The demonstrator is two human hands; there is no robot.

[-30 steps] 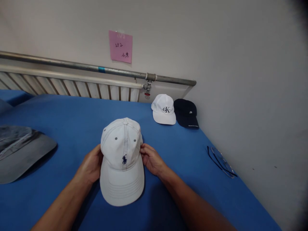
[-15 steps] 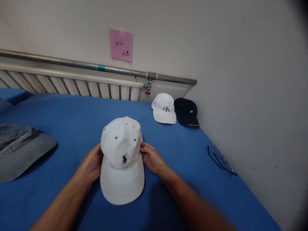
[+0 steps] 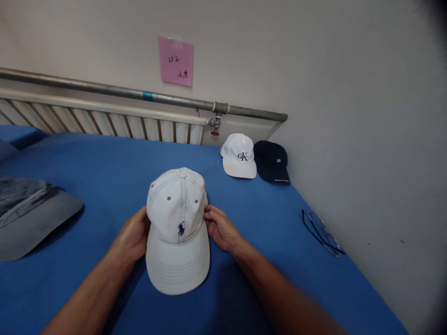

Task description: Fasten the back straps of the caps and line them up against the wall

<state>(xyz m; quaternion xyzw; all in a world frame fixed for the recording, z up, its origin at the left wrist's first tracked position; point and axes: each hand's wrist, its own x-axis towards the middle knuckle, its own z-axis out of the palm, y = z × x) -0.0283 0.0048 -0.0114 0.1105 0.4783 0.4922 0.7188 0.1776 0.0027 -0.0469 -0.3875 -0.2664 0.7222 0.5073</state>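
The left hand (image 3: 132, 236) and right hand (image 3: 223, 230) hold a white rider-emblem cap (image 3: 177, 228) between them, over the blue surface (image 3: 108, 174).

The left fingers (image 3: 141, 217) and right fingers (image 3: 213, 215) hold opposite sides of a white rider-logo cap (image 3: 176, 209).

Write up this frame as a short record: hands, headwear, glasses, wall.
Left hand: at the picture-left side of the near white cap, fingertips hidden
Right hand: at its other side, fingertips partly hidden
Near cap: brim toward the wearer, dark blue rider emblem
Far caps: white lettered cap, black cap beside it
Picture left: grey brimmed hat, cut off by frame
Glasses: on blue surface, near the right wall
Wall: pink note above pipe
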